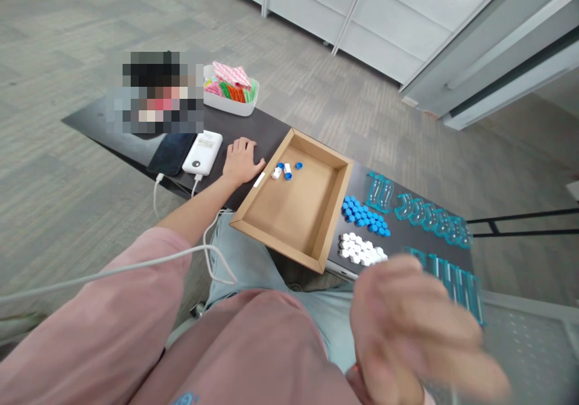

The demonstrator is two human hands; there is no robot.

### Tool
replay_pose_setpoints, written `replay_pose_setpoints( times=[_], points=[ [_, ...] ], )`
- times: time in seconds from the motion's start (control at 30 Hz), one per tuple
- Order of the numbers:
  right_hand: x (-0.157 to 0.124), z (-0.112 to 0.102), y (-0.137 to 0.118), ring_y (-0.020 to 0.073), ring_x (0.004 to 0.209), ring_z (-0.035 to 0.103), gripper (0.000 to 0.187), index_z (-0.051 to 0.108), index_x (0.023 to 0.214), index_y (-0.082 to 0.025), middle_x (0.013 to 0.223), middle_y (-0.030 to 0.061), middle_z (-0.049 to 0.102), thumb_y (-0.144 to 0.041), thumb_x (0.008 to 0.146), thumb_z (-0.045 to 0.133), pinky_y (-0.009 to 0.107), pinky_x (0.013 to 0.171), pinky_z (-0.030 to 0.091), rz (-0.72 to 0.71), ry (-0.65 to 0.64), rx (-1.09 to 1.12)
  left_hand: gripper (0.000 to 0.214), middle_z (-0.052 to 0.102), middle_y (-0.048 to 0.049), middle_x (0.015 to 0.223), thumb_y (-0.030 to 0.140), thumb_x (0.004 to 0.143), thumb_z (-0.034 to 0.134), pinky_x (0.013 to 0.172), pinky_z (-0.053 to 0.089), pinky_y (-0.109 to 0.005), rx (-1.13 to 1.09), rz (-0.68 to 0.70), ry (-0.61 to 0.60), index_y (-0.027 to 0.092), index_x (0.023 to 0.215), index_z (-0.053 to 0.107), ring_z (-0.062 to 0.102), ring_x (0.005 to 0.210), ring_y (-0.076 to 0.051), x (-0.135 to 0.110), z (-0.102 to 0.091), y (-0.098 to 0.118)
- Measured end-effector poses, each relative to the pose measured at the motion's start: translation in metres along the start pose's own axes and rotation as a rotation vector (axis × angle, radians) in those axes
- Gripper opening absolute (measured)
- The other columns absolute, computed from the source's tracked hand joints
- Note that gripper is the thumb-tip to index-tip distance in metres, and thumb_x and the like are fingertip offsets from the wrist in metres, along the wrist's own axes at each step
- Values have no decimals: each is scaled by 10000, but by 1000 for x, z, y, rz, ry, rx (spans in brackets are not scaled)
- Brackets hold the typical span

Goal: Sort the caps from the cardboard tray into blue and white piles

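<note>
In the head view, the left hand (242, 163) rests palm-down with loosely spread fingers on the bench (271, 132), left of centre, gripping nothing that shows; its thumb is just beside the cardboard tray (301, 209), though contact is unclear. The right hand (414, 326), lower right, is blurred and bent at the fingers, raised in front of the bench; whether it grasps anything I cannot tell. For clean handling, the left hand would do best as a light brace at the tray's wall, while the right hand pinches one piece at a time by its side faces, since the blue hexagonal pieces (364, 215) and white hexagonal pieces (356, 249) sit tightly grouped and a broad grab would likely scatter them. The tray stands in the middle of the frame, open side up, its long axis slanting from upper right to lower left, towards the wearer's lap. A few small blue and white loose pieces (288, 176) lie near its left wall. Right of the tray, both groups stretch from upper left to lower right, and so does the row of curved teal clear plastic pieces (429, 215) beyond them.
</note>
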State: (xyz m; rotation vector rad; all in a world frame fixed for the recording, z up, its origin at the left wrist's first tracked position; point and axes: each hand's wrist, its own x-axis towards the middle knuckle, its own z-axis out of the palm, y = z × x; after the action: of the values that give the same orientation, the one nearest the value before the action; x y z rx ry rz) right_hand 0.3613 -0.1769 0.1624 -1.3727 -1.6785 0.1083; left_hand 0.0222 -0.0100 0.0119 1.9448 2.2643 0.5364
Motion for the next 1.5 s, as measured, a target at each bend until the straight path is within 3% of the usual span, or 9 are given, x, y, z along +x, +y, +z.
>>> replay_pose_setpoints(
  times=[0.1,0.2,0.3,0.4,0.6,0.8,1.07,1.37,1.5],
  points=[
    [32,60,7,287,914,785,176,762,1179,-396,1055,34,763,-536,1112,680,504,806,719,-221,-357,161,682,575,-284,1627,489,1033,598,1308,372,-585,-6,-5,-6,71,1571,636,496,1526,-473,-1,-2,1],
    [61,132,15,253,1002,794,219,735,1296,-247,1324,110,773,-300,1102,645,459,999,663,-248,-835,11,688,561,-287,1633,490,1038,586,1311,366,-593,-11,-2,-12,65,1578,630,486,1535,-472,-1,-3,2],
    [76,187,21,325,1200,777,336,704,1430,-165,1490,200,730,-178,1114,590,466,1085,590,-275,-957,-274,692,546,-287,1646,489,1031,596,1308,374,-593,-9,-2,-8,67,1578,631,477,1546,-474,-1,-4,2],
    [80,211,23,357,1304,745,401,693,1485,-135,1529,225,720,-109,1107,563,464,1122,543,-366,-1012,-402,701,544,-286,1636,487,1025,606,1305,386,-589,-3,-2,-7,64,1584,630,474,1548,-473,-2,-5,4],
    [80,207,22,397,1329,717,296,740,1362,-103,1450,252,739,-223,1162,559,523,1152,487,-479,-1008,-426,687,537,-283,1650,467,1035,581,1323,375,-590,18,-15,-33,67,1592,625,463,1563,-471,-4,-10,7],
    [71,209,19,372,1329,699,419,687,1433,-80,1446,226,742,-327,1099,742,473,1132,526,-380,-998,-336,695,527,-288,1665,485,1043,567,1325,370,-602,35,-13,-29,80,1607,605,455,1569,-482,-4,-10,7],
    [68,207,18,324,1220,745,366,735,1373,-158,1446,209,723,-85,1148,456,447,1004,602,-383,-1018,-359,699,501,-290,1668,498,1049,572,1324,371,-609,32,-22,-32,83,1610,592,452,1568,-468,-3,-12,6],
    [62,167,26,308,1177,758,357,739,1435,-172,1546,196,694,-139,1148,529,421,1017,614,-227,-1039,-287,743,455,-290,1706,454,1045,573,1349,353,-577,93,-69,-97,51,1668,576,428,1597,-449,-4,-24,17],
    [62,133,39,280,1255,731,385,705,1534,-166,1486,164,664,-227,1230,476,400,1151,555,-134,-907,-108,748,466,-291,1713,438,1036,583,1373,342,-576,112,-95,-100,37,1668,567,428,1601,-449,-6,-26,21]
  ],
)
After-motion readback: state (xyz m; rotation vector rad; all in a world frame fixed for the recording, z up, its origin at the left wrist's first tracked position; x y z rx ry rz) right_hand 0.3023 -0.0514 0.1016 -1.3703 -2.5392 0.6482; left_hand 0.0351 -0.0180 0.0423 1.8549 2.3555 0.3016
